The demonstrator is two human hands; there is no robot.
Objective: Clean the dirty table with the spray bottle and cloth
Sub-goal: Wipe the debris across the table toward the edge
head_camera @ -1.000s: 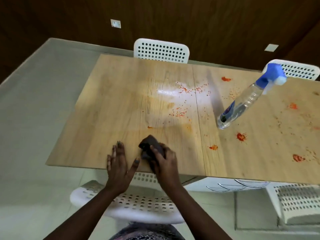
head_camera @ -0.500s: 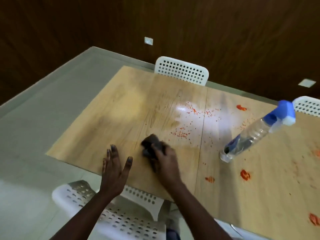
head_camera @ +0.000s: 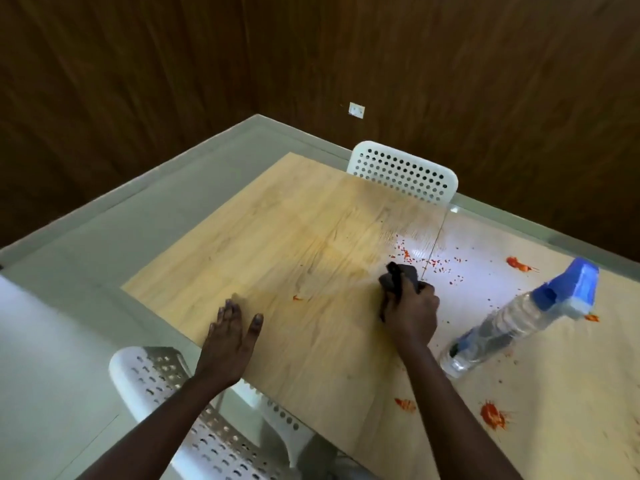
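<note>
Table [head_camera: 284,237], one cloth [head_camera: 401,277], two chairs [head_camera: 403,171]

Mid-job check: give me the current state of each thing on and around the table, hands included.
left hand: flat, fingers straight, resting on the table near its edge.
right hand: grips the cloth, pressing it on the table.
cloth: dark, bunched, at the red specks.
spray bottle: standing on the table, untouched.
table: left part looks clean; red stains remain on the right.
far chair: pushed against the table.

dark cloth [head_camera: 401,278], red stains [head_camera: 491,414], blue-capped bottle [head_camera: 512,320]
</note>
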